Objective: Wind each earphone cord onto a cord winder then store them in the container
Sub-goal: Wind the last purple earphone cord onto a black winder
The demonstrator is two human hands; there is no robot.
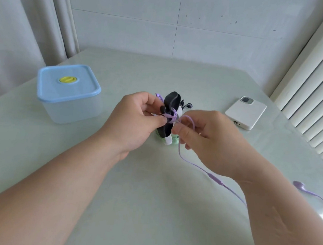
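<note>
My left hand (pixel 137 120) pinches a black cord winder (pixel 170 101) held upright above the table, with a few turns of purple earphone cord (pixel 171 117) round its middle. My right hand (pixel 206 138) grips a loop of the same purple cord just right of the winder. The cord runs down and right across the table past its inline remote (pixel 215 178), and a purple earbud (pixel 300 185) lies at the right. Under the hands sit a white and a green winder (pixel 171 140), partly hidden. A black earbud (pixel 187 105) shows behind. The lidded container (pixel 69 94) stands at the left.
A white phone (pixel 245 112) lies face down at the right rear of the pale green table (pixel 151 189). A white radiator (pixel 316 87) stands along the right side, and curtains hang at the left rear. The container's blue lid is on.
</note>
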